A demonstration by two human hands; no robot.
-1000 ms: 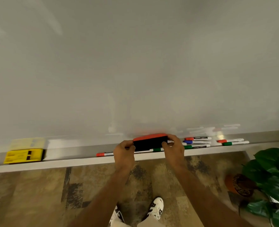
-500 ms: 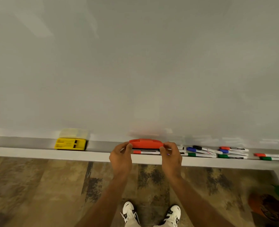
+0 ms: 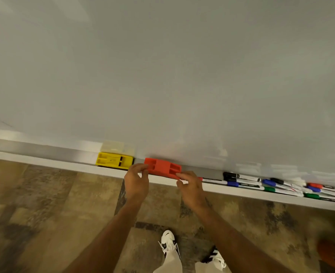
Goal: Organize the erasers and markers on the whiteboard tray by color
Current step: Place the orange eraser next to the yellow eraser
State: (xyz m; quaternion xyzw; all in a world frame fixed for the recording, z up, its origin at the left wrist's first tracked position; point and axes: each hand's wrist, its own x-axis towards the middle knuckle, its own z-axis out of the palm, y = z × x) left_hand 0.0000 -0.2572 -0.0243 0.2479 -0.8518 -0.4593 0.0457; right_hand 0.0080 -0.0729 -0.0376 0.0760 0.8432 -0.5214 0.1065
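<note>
Two hands held the red eraser (image 3: 162, 168) by its ends: my left hand (image 3: 136, 183) pinched its left end between thumb and fingers (image 3: 144, 168), my right hand (image 3: 191, 189) pinched its right end. The eraser sat over the whiteboard tray (image 3: 44, 160), just beside the yellow eraser (image 3: 114, 160) on its left. The markers (image 3: 280, 186) lay bunched along the tray to my right, colors mixed.

**Bare arms, light trousers, white trainers**

Both forearms are bare to the frame's lower edge, with no sleeves, watch or rings showing on the left hand (image 3: 136, 184) or right hand (image 3: 190, 189). Below are light beige trousers (image 3: 170, 263) and white trainers (image 3: 167, 242) with black accents and white laces.
</note>
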